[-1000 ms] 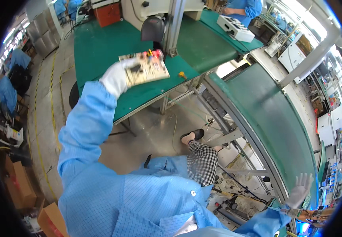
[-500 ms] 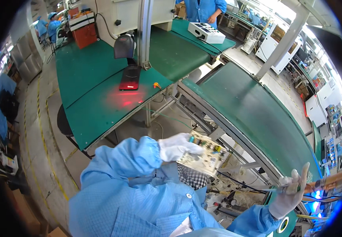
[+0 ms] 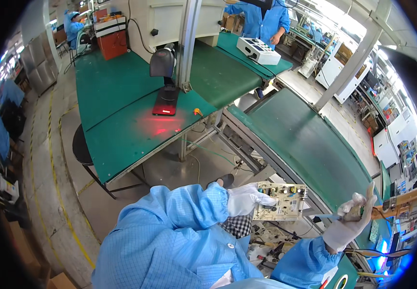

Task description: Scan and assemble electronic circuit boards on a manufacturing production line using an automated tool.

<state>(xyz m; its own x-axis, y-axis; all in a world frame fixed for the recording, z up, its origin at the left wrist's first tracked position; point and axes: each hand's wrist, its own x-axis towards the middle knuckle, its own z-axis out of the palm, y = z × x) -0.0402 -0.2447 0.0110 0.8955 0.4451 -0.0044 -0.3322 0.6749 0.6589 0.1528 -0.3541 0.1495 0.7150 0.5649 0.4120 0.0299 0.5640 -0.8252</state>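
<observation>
My left hand (image 3: 247, 198), in a white glove, grips a populated circuit board (image 3: 283, 204) by its left edge, with the component side facing up. The board is pale, with dark, yellow and blue parts. To its right is my gloved right hand (image 3: 349, 225), with one finger pointing up and the others curled. A thin, pale-blue pen-like tool (image 3: 328, 217) with a dark tip sticks out of it toward the board, apart from the board's right edge. Its exact kind does not show. Something small and greenish lies by the curled fingers, too unclear to name.
A stand scanner (image 3: 164, 65) throws red light on the green table (image 3: 121, 144) ahead on the left. A green conveyor belt (image 3: 309, 135) runs along the right. Farther off, a person in blue (image 3: 261, 21) stands by a white box (image 3: 259, 51). A dark stool (image 3: 80, 144) is at left.
My left hand has moved right and slightly down with the circuit board, which is now more level and nearer the tool. My right hand stays close to where it was. The whole view has shifted slightly.
</observation>
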